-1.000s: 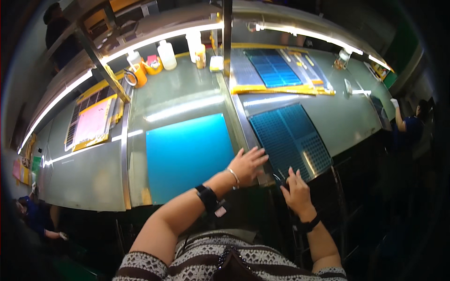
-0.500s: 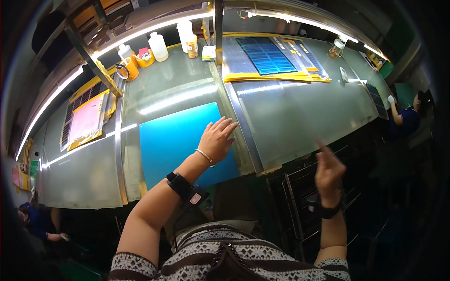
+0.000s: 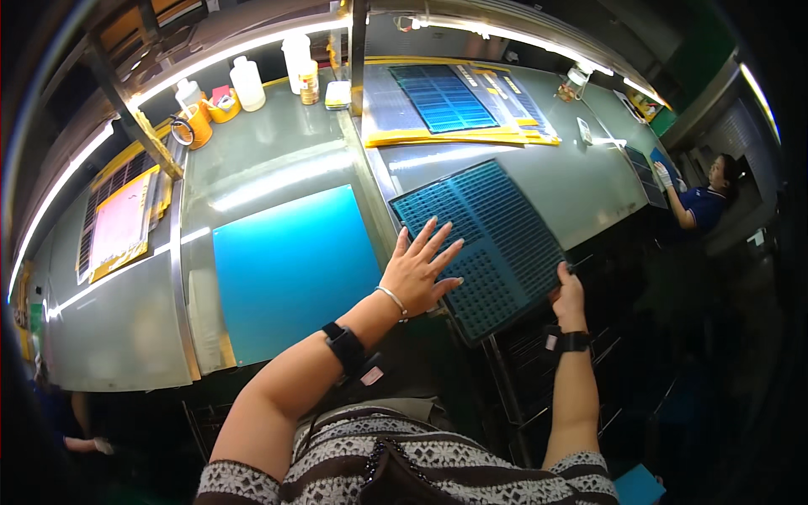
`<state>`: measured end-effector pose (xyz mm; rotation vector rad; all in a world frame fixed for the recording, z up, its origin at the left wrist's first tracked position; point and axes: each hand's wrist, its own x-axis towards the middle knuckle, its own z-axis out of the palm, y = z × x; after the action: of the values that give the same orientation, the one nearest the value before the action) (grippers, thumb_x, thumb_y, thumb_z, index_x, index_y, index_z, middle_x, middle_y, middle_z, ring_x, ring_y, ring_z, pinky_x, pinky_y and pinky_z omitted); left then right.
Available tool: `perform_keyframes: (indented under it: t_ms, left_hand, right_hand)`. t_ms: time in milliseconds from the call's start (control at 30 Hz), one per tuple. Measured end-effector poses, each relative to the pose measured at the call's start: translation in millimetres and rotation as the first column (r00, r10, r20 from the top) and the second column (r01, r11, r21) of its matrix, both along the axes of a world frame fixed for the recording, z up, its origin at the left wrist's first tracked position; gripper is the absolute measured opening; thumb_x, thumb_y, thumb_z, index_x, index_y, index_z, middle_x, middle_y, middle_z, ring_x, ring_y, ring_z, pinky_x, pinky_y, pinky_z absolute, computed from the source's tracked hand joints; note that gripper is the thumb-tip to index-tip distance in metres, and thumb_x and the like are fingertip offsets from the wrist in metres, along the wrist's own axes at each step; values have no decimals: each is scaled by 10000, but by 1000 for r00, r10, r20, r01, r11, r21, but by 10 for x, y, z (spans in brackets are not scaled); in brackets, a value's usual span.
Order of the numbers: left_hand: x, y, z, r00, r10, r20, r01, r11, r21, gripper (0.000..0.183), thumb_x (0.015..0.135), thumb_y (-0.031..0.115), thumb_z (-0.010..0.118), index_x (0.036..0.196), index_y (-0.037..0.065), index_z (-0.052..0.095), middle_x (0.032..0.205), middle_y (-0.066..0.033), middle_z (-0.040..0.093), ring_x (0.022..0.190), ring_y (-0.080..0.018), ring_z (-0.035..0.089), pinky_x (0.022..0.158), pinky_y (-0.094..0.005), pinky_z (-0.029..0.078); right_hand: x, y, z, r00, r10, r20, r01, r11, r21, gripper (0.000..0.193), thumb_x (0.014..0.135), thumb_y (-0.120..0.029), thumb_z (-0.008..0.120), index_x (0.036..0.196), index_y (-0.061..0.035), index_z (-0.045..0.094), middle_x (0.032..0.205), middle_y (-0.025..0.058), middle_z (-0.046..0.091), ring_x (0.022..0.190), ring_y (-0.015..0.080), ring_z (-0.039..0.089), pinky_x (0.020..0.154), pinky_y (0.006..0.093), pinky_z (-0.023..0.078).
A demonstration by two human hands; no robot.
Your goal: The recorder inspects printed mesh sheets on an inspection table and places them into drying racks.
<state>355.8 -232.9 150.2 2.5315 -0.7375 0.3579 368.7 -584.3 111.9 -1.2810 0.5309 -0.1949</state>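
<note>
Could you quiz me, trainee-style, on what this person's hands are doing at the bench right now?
1. True or false: the left hand lies flat, fingers spread, on the dark gridded tray.
2. Where does the right hand hold that tray? A) far edge B) near right edge C) underneath the middle
3. What colour is the flat sheet lying on the bench left of the tray?

Key: 1 true. 2 B, its grip is on the near right edge. 3 Bright blue, shading to turquoise.
</note>
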Motion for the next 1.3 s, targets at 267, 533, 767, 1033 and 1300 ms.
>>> perform_keyframes:
  t_ms: [267, 533, 767, 1033, 1300]
  left_hand:
    - [77, 12, -426, 988, 97, -123, -64, 967, 246, 598, 880, 515, 415, 1394, 224, 315, 1477, -48, 218, 1380, -251, 127, 1078, -554, 102]
    - [161, -47, -373, 987, 34, -156, 0, 976, 216, 628, 862, 544, 428, 1392, 223, 321, 1481, -44, 207, 1379, -250, 130, 1091, -533, 102]
    - [-15, 149, -165, 998, -54, 26, 57, 990, -127, 201, 767, 161, 629, 927, 46, 588, 998, -123, 570, 965, -296, 553, 878, -416, 427]
    - [-120, -191, -252, 939, -295, 179, 327, 926, -187, 284, 731, 179, 663, 962, 27, 597, 1086, -144, 552, 1016, -303, 536, 892, -410, 424]
    - [89, -192, -292, 996, -79, -50, 88, 968, 234, 745, 737, 483, 637, 1352, 143, 391, 1420, -196, 282, 1320, -429, 196, 1058, -520, 202]
  right_hand:
    - [-615, 1342, 653, 805, 593, -20, -58, 45, -997, 432, 679, -310, 750, 915, -26, 526, 948, 152, 539, 930, 341, 506, 804, 423, 415]
    - [-824, 1454, 334, 726, 646, -234, -196, -131, -972, 278, 769, -189, 641, 936, -4, 517, 1205, 305, 482, 1086, 499, 479, 820, 455, 489]
    - [-493, 1271, 580, 789, 594, -154, -334, 205, -920, 140, 852, -82, 522, 775, 27, 564, 751, 182, 625, 703, 318, 631, 604, 327, 497]
    - [-392, 1127, 562, 861, 502, 78, -301, 628, -718, 148, 918, -95, 462, 822, -6, 532, 681, 93, 622, 649, 177, 648, 579, 290, 506]
    - [-21, 1088, 1380, 704, 553, 446, 496, 66, -866, 36, 743, -108, 588, 734, -104, 553, 684, 15, 551, 676, 210, 524, 642, 313, 374]
